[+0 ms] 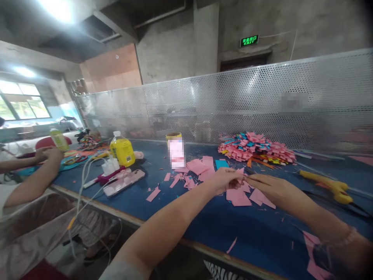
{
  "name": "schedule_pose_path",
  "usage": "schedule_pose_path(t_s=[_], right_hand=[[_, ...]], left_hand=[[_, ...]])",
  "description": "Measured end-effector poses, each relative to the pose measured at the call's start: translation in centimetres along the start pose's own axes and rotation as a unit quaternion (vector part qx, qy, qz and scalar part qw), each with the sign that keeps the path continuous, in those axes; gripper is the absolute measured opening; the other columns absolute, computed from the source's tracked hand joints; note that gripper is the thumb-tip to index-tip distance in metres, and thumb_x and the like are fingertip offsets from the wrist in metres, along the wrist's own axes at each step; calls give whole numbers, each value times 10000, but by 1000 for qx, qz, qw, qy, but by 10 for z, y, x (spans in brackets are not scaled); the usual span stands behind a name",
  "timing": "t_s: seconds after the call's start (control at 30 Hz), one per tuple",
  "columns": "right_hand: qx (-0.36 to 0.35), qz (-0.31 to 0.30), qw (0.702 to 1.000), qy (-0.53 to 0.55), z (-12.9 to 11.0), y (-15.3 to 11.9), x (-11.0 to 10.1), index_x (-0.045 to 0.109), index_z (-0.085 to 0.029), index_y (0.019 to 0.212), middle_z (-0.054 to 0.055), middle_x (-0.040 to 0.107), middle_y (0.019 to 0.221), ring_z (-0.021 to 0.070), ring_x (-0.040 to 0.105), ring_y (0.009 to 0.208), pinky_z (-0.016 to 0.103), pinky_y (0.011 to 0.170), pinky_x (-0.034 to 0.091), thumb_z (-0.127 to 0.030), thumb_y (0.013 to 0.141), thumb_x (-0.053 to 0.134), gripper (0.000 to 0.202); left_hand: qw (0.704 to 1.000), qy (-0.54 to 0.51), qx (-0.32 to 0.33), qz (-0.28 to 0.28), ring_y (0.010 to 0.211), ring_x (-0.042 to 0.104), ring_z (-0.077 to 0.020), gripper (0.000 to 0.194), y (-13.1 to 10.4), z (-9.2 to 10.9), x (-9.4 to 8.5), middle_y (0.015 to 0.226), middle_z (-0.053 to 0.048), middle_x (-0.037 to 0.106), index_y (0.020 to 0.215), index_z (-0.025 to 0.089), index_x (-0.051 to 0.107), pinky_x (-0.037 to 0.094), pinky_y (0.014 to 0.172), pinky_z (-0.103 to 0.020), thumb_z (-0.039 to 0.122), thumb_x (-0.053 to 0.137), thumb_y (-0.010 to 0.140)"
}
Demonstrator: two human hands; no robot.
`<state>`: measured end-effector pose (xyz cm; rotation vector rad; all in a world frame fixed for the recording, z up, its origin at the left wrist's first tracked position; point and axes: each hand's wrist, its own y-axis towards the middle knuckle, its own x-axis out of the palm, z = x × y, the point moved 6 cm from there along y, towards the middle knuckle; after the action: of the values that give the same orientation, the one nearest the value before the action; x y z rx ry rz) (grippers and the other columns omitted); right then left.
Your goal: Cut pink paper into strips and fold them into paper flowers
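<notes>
Left hand (227, 180) pinches a small pink paper piece (241, 171) over the blue table (256, 237); we judge it light, easily creased, best held by edges. Right hand (269, 186) adjoins; grip, we cannot tell.

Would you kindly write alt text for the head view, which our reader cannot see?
A person's left hand and right hand meet at a pink piece above scattered pink scraps on a blue tabletop. Beyond lies a multicoloured pile; a yellow tool lies right, a bottle of yellow liquid stands left.
</notes>
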<state>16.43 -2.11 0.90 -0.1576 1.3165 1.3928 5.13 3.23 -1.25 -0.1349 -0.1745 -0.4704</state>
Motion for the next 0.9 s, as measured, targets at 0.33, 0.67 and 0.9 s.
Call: schedule_pose_path(t_s=[0.33,0.67,0.9], right_hand=[[268,-12,939,214,15,14,6,502,-202,656,15,570,607,137,532,554,250,514,427,-289,790,398,191],[318,-65,911,255,18,9,11,472,-194,583,-3,544,521,126,518,504,233,487,385,-361,805,361,300],[322,-45,849,416,13,10,15,488,-185,618,6,538,532,124,513,508,233,498,415,-370,804,362,291]], left_hand=[[997,72,25,-26,441,493,-55,137,1,0,7,497,11,548,541,122,526,402,507,-208,203,610,613],[982,165,86,-31,452,510,-72,168,-1,1,14,520,17,514,573,135,461,424,515,-224,223,489,714],[948,275,160,-28,481,476,-75,176,-14,13,19,534,19,469,594,165,399,407,510,-213,206,390,764]])
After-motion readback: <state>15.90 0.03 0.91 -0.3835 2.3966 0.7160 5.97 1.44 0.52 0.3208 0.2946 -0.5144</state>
